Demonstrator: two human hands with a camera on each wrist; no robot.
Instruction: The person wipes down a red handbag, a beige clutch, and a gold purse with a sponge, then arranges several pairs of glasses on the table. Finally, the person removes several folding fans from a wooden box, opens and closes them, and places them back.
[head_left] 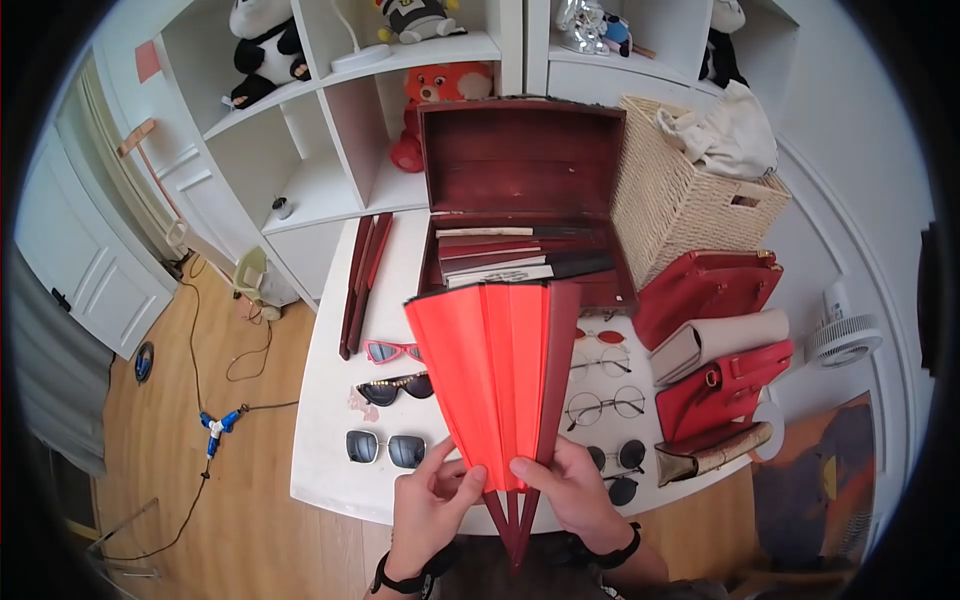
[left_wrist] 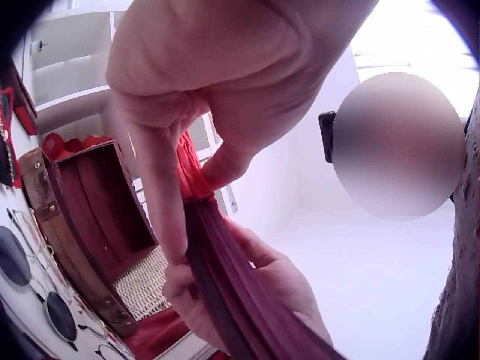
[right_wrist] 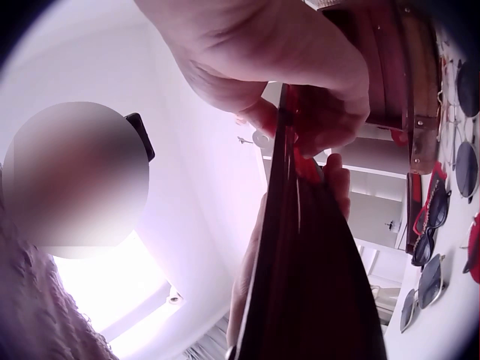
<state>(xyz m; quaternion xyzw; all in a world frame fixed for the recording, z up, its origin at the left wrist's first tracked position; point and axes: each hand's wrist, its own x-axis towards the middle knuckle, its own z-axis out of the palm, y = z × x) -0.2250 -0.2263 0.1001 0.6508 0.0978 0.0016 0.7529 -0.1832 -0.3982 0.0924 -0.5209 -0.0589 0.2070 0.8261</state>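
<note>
A red folding fan (head_left: 490, 380) with dark red ribs, partly spread, is held up over the near part of the table in the head view. My left hand (head_left: 432, 505) pinches its lower left side, the thumb lying on the red leaf. On the other side my right hand (head_left: 580, 495) grips the dark outer rib, thumb also on the leaf. The bare ribs (left_wrist: 236, 274) run together below both hands, as the left wrist view shows. Between the hands and the wooden box (head_left: 520, 160), the fan hides part of the tabletop.
Folded fans (head_left: 520, 255) fill the open box, and more closed fans (head_left: 365, 285) lie at the left. Sunglasses (head_left: 385, 449) and round glasses (head_left: 605, 406) flank the held fan. Red handbags (head_left: 720, 395) line the right edge, before a woven basket (head_left: 690, 190). White shelves stand behind.
</note>
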